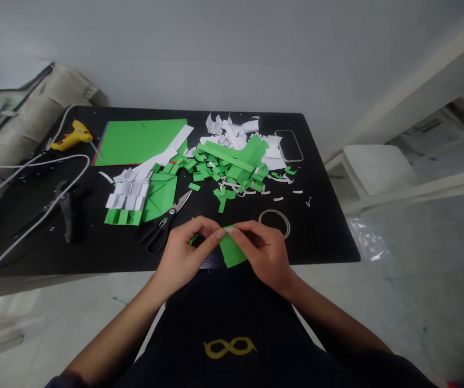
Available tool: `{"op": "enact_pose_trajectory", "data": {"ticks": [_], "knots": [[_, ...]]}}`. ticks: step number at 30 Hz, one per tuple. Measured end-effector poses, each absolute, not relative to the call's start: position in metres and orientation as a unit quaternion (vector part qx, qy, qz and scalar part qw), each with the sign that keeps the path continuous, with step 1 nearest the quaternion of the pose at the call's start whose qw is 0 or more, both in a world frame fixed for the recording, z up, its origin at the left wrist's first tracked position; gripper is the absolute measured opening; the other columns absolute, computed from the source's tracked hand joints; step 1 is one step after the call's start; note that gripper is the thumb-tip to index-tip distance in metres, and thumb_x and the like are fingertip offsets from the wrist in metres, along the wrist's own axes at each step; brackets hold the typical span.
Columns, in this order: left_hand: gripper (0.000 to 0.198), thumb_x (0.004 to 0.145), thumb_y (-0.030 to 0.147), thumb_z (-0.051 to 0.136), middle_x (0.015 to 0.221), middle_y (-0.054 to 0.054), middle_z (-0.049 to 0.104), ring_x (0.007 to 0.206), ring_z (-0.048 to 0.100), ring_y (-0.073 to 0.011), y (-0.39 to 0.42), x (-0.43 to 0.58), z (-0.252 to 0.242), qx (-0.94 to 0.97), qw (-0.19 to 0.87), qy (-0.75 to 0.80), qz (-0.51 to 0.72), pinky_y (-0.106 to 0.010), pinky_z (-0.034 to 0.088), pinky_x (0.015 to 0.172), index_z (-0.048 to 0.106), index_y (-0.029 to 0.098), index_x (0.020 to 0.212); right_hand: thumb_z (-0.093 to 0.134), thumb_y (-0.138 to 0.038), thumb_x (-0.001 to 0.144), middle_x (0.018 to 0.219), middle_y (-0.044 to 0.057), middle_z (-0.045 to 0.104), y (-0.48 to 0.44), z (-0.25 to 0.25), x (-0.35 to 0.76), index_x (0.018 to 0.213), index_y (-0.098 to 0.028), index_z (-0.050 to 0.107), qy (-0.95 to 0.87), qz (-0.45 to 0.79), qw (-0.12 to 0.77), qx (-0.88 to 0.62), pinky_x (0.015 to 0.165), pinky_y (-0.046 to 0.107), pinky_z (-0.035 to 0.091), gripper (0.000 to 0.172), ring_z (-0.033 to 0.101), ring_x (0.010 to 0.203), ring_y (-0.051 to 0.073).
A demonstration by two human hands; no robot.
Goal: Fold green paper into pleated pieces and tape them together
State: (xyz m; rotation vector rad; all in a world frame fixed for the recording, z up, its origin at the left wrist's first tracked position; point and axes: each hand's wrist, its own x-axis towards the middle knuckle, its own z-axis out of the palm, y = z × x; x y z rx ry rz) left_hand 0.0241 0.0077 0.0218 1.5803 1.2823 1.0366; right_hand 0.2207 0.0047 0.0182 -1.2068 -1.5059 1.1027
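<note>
Both hands pinch the upper edge of a small piece of green paper (234,253) near the table's front edge. My left hand (189,245) is closed on its left corner, thumb and fingertips together. On the other side my right hand (263,250) grips the same edge, the thumbs almost meeting. Scissors (163,223) with black handles lie partly spread just left of my left hand. Beside my right hand sits a roll of tape (275,221), or a similar ring. Folded white paper strips (129,188) and green folded pieces are grouped beyond the scissors.
Green paper scraps (232,161) and white scraps (232,132) heap at the table's middle back. Green sheets (134,141) lie at the back left, near a yellow glue gun (73,136) and a looping white cable (82,178). A phone-like object (289,145) rests at the back right.
</note>
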Motion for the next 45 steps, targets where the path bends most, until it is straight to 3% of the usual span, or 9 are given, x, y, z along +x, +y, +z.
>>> {"op": "enact_pose_trajectory", "data": {"ticks": [7, 12, 16, 20, 25, 29, 33, 38, 45], "knots": [[0.023, 0.100, 0.040, 0.066, 0.081, -0.001, 0.073, 0.075, 0.065, -0.0161, 0.018, 0.024, 0.012, 0.621, 0.456, 0.515, 0.375, -0.027, 0.051, 0.069, 0.076, 0.020, 0.094, 0.071, -0.035, 0.099, 0.090, 0.003, 0.082, 0.019, 0.010, 0.223, 0.094, -0.023, 0.080, -0.597, 0.469, 0.431, -0.487, 0.076, 0.033, 0.063, 0.016, 0.078, 0.084, 0.021], [0.030, 0.101, 0.044, 0.060, 0.084, -0.004, 0.074, 0.077, 0.067, -0.0196, 0.055, 0.008, -0.005, 0.633, 0.401, 0.572, 0.333, -0.031, 0.050, 0.072, 0.075, 0.018, 0.099, 0.071, -0.032, 0.099, 0.116, 0.006, 0.081, 0.041, 0.004, 0.248, 0.129, -0.028, 0.074, -0.643, 0.370, 0.431, -0.513, 0.101, 0.044, 0.063, 0.031, 0.078, 0.108, 0.025], [0.027, 0.101, 0.036, 0.058, 0.097, -0.007, 0.081, 0.084, 0.073, -0.0244, 0.076, 0.003, -0.017, 0.665, 0.330, 0.612, 0.272, -0.035, 0.053, 0.080, 0.079, 0.019, 0.104, 0.080, -0.032, 0.091, 0.150, 0.011, 0.063, 0.049, 0.005, 0.289, 0.143, -0.032, 0.066, -0.727, 0.268, 0.269, -0.572, 0.122, 0.060, 0.048, 0.054, 0.059, 0.142, 0.035], [0.028, 0.099, 0.030, 0.059, 0.111, -0.010, 0.084, 0.094, 0.077, -0.0282, 0.078, 0.008, -0.016, 0.699, 0.271, 0.624, 0.220, -0.040, 0.056, 0.092, 0.081, 0.019, 0.112, 0.087, -0.034, 0.083, 0.169, 0.014, 0.042, 0.047, 0.003, 0.314, 0.160, -0.032, 0.049, -0.733, 0.273, 0.103, -0.614, 0.123, 0.069, 0.042, 0.086, 0.039, 0.157, 0.044], [0.036, 0.101, 0.038, 0.055, 0.119, -0.009, 0.083, 0.088, 0.075, -0.0254, 0.067, -0.017, 0.007, 0.686, 0.208, 0.653, 0.244, -0.037, 0.058, 0.086, 0.079, 0.019, 0.120, 0.079, -0.027, 0.087, 0.156, 0.013, 0.058, 0.045, 0.000, 0.315, 0.162, -0.030, 0.047, -0.754, 0.256, 0.072, -0.600, 0.117, 0.066, 0.050, 0.082, 0.052, 0.145, 0.043], [0.037, 0.099, 0.047, 0.053, 0.098, -0.009, 0.082, 0.084, 0.074, -0.0300, 0.051, -0.060, 0.017, 0.683, 0.181, 0.693, 0.139, -0.039, 0.055, 0.076, 0.079, 0.021, 0.105, 0.074, -0.024, 0.088, 0.142, 0.012, 0.065, 0.045, 0.003, 0.313, 0.153, -0.030, 0.059, -0.772, 0.244, 0.090, -0.580, 0.113, 0.066, 0.052, 0.067, 0.060, 0.131, 0.040], [0.029, 0.094, 0.047, 0.057, 0.096, -0.012, 0.080, 0.086, 0.075, -0.0339, 0.031, -0.093, 0.007, 0.700, 0.166, 0.691, 0.071, -0.041, 0.054, 0.074, 0.073, 0.023, 0.093, 0.075, -0.028, 0.087, 0.138, 0.012, 0.063, 0.047, 0.011, 0.313, 0.148, -0.033, 0.062, -0.743, 0.277, 0.217, -0.569, 0.108, 0.063, 0.056, 0.062, 0.061, 0.128, 0.037], [0.029, 0.092, 0.049, 0.060, 0.109, -0.019, 0.076, 0.097, 0.074, -0.0399, 0.017, -0.104, -0.012, 0.709, 0.135, 0.691, 0.044, -0.048, 0.055, 0.081, 0.068, 0.022, 0.101, 0.075, -0.035, 0.089, 0.126, 0.006, 0.067, 0.049, 0.020, 0.309, 0.134, -0.035, 0.070, -0.559, 0.531, 0.379, -0.512, 0.090, 0.047, 0.064, 0.045, 0.065, 0.113, 0.028], [0.030, 0.088, 0.051, 0.054, 0.105, -0.019, 0.076, 0.095, 0.075, -0.0409, 0.022, -0.093, -0.008, 0.700, 0.149, 0.698, 0.025, -0.049, 0.057, 0.080, 0.065, 0.023, 0.092, 0.066, -0.039, 0.090, 0.117, 0.007, 0.072, 0.050, 0.032, 0.294, 0.135, -0.033, 0.068, -0.286, 0.759, 0.414, -0.412, 0.084, 0.046, 0.066, 0.045, 0.068, 0.109, 0.027]]}}
